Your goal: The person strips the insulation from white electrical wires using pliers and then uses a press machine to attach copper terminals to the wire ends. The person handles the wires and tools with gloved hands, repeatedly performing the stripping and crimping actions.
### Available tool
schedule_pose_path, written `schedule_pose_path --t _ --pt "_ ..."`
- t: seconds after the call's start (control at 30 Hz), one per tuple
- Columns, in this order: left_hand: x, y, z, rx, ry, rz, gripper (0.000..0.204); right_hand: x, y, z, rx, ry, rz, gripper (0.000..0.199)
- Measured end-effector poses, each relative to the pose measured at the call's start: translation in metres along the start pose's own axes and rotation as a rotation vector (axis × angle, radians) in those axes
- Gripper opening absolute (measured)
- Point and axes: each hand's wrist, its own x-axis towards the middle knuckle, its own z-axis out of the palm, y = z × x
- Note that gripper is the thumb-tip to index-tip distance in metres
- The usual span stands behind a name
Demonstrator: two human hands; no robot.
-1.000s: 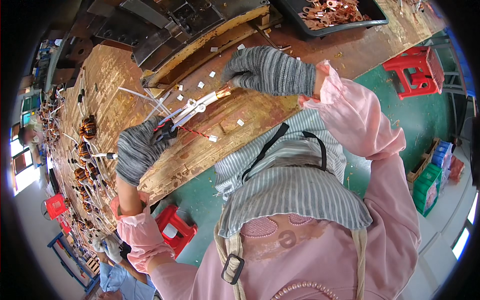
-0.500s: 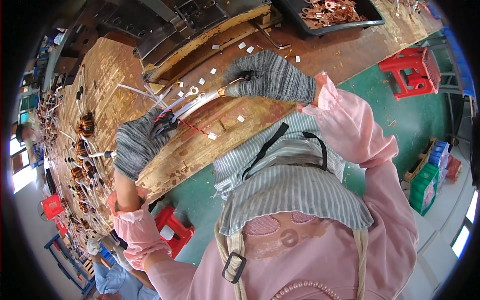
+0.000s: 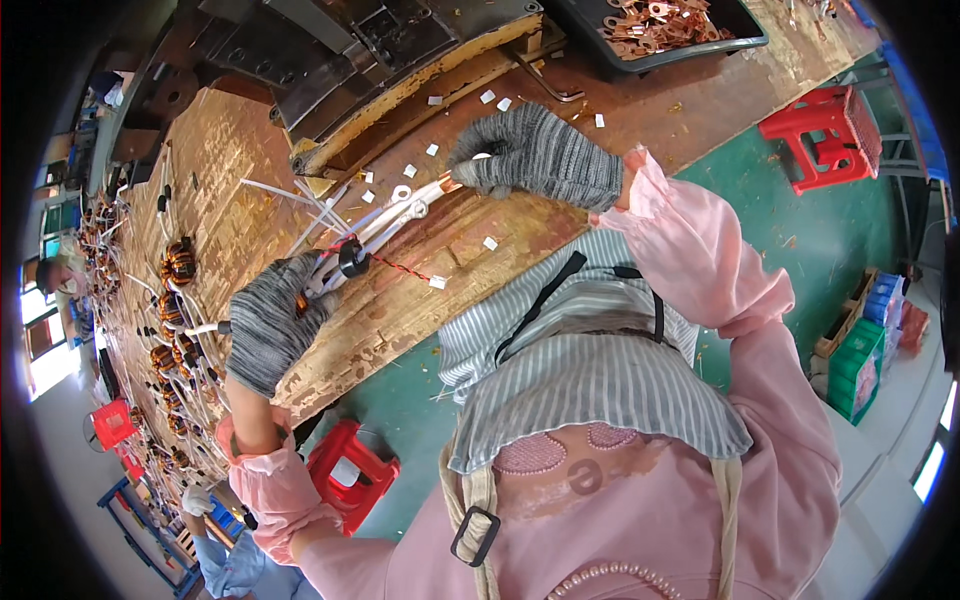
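Observation:
My left hand (image 3: 277, 322), in a grey knitted glove, is closed round a wire harness, with a bit of copper winding showing between the fingers. Just beyond those fingers sits a black ring (image 3: 352, 257) around the bundle. A thin red-and-black twisted wire (image 3: 402, 268) with a white tag branches from it. White-sleeved leads (image 3: 385, 228) run on toward my right hand, two of them with ring terminals (image 3: 401, 193). My right hand (image 3: 540, 155), gloved alike, pinches the far end of the thickest white lead, where bare copper (image 3: 449, 183) shows. Its fingertips partly hide that end.
A dark metal machine (image 3: 340, 60) stands on the worn wooden table (image 3: 230, 130). Right of it is a black tray (image 3: 690, 55) of copper terminals. Several wound coils (image 3: 178, 260) lie at left, white scraps (image 3: 432, 150) nearby. Red stools (image 3: 825, 135) stand on the floor; a co-worker's glove (image 3: 197, 500) shows lower left.
My left hand has slid back along the bundle, and the black ring and copper winding are more exposed. The right hand keeps its pinch, nearly in place.

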Motion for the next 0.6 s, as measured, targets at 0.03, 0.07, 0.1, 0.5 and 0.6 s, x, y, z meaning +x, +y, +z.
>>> schedule_pose_path --t 0.03,0.07,0.1,0.5,0.6 --pt "0.001 0.001 0.0 -0.003 0.003 -0.006 0.041 0.0 0.003 0.0 -0.021 0.014 -0.019 0.026" --pt "0.001 0.002 0.002 -0.006 0.007 -0.013 0.041 0.0 0.006 0.001 -0.043 0.028 -0.039 0.026" --pt "0.002 0.005 0.004 -0.009 0.01 -0.019 0.04 0.0 0.009 0.002 -0.064 0.042 -0.058 0.025" --pt "-0.009 0.027 -0.024 0.657 0.22 0.079 0.046 0.009 -0.007 -0.015 0.07 0.021 -0.191 0.025" --pt "-0.001 0.026 -0.04 0.757 0.233 0.142 0.043 0.016 -0.02 -0.026 0.084 -0.013 -0.213 0.026"
